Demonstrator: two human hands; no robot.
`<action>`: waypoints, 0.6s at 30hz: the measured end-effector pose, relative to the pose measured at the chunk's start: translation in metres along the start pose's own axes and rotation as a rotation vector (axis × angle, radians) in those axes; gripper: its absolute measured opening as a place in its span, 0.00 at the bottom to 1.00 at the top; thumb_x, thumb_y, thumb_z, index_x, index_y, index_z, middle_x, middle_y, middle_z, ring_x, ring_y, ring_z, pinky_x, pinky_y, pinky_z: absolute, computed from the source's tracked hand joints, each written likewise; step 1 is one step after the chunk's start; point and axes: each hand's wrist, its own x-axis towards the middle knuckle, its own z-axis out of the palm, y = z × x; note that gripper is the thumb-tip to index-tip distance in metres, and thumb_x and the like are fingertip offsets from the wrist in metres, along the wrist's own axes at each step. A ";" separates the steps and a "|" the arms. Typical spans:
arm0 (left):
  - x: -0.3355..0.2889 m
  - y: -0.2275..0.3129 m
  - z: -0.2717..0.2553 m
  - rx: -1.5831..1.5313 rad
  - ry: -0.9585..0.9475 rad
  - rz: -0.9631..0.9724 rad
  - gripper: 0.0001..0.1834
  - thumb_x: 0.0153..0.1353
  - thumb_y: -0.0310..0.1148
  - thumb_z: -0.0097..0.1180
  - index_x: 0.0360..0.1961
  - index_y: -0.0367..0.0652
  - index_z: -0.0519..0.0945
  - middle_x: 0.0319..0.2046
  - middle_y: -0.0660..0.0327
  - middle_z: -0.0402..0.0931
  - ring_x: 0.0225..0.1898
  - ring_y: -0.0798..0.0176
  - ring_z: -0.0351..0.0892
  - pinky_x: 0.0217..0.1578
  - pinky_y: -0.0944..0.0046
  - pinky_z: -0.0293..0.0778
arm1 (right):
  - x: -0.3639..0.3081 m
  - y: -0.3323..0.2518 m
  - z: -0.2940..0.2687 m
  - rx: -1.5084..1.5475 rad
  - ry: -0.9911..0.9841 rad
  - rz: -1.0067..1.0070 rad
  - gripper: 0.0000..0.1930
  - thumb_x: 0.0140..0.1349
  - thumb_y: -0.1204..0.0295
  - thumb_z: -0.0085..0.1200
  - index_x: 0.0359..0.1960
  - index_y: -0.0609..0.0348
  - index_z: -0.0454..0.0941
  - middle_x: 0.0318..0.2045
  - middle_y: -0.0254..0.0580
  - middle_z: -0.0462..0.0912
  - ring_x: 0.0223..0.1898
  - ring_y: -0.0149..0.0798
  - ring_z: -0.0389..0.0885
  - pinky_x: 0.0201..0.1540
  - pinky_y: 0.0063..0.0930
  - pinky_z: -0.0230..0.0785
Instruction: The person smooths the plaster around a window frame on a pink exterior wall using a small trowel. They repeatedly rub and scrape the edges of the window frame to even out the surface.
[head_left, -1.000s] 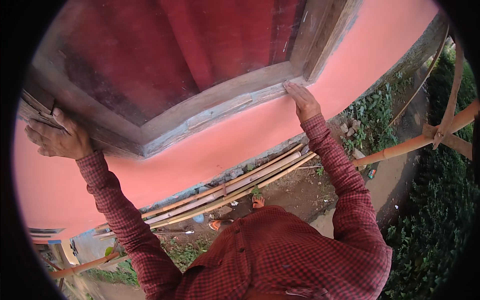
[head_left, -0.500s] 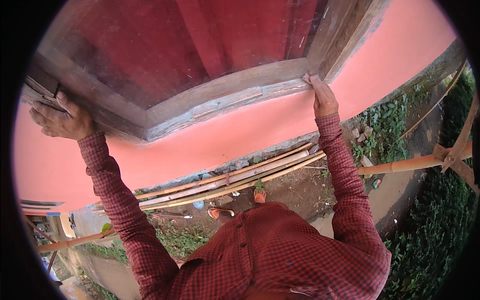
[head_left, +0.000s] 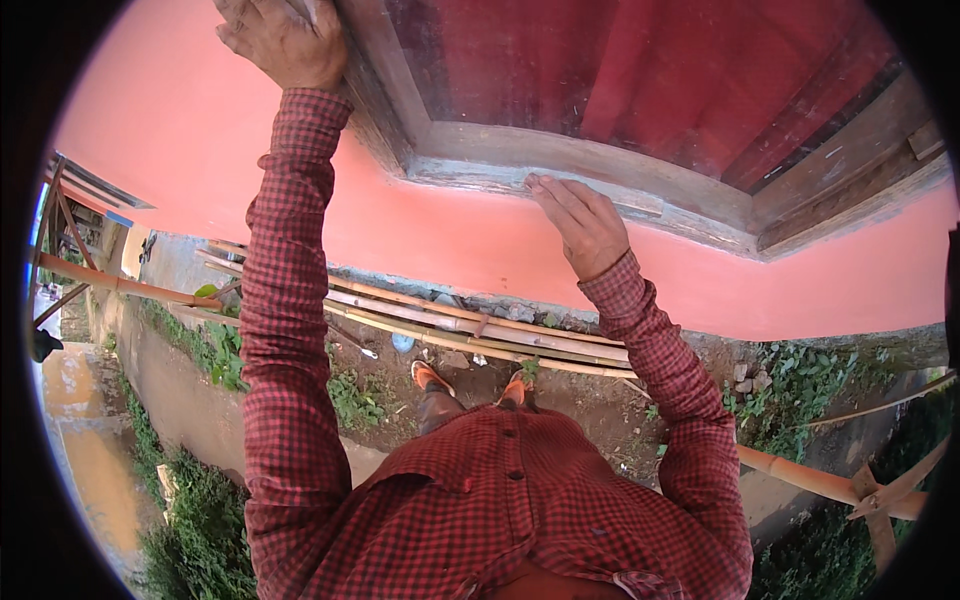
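A weathered wooden window frame [head_left: 590, 155] surrounds a glass pane [head_left: 640, 70] with red cloth behind it, set in a pink wall [head_left: 440, 240]. At the top left, my left hand [head_left: 285, 45] is closed around the outer edge of the frame's left side, its fingertips partly cut off by the picture's edge. My right hand [head_left: 583, 225] reaches up to the bottom rail, left of its middle. Its fingers are pressed together with the tips against the wood; anything small under them is hidden. Pale, bare patches run along the rail's lower edge.
Several bamboo poles [head_left: 480, 328] lie along the foot of the wall, just ahead of my feet in orange footwear [head_left: 515, 388]. Horizontal bamboo rails stand at the left [head_left: 130, 285] and right [head_left: 800, 475]. Plants and a path lie beyond.
My view has swung left, so the window sits farther right in the picture. My right hand has moved left along the bottom rail from its right corner. My left hand has moved higher up the frame's side.
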 end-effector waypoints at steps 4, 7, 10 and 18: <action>-0.003 -0.001 0.006 0.103 0.008 0.012 0.37 0.70 0.46 0.43 0.74 0.40 0.52 0.74 0.45 0.47 0.76 0.45 0.42 0.71 0.42 0.37 | 0.020 0.002 0.052 -0.028 -0.119 -0.056 0.23 0.55 0.78 0.51 0.55 0.61 0.76 0.59 0.38 0.77 0.55 0.41 0.75 0.59 0.37 0.68; -0.001 0.005 0.007 0.078 0.007 -0.007 0.37 0.70 0.47 0.43 0.74 0.39 0.53 0.74 0.44 0.48 0.76 0.44 0.43 0.71 0.42 0.37 | 0.043 -0.012 0.087 -0.039 -0.151 -0.110 0.23 0.56 0.77 0.50 0.56 0.61 0.75 0.60 0.36 0.76 0.55 0.41 0.74 0.60 0.36 0.67; 0.001 0.006 0.005 0.055 -0.001 -0.019 0.38 0.69 0.47 0.43 0.74 0.39 0.53 0.74 0.43 0.48 0.75 0.43 0.43 0.71 0.41 0.38 | 0.051 -0.016 0.095 0.025 -0.224 -0.108 0.24 0.56 0.78 0.50 0.58 0.61 0.75 0.61 0.36 0.75 0.56 0.42 0.74 0.60 0.36 0.67; 0.003 0.009 0.001 0.079 -0.090 -0.088 0.39 0.67 0.46 0.45 0.74 0.37 0.52 0.74 0.45 0.46 0.76 0.40 0.41 0.70 0.36 0.39 | 0.073 -0.032 0.099 0.096 -0.205 -0.154 0.27 0.55 0.83 0.50 0.59 0.62 0.74 0.59 0.40 0.76 0.57 0.42 0.73 0.61 0.35 0.67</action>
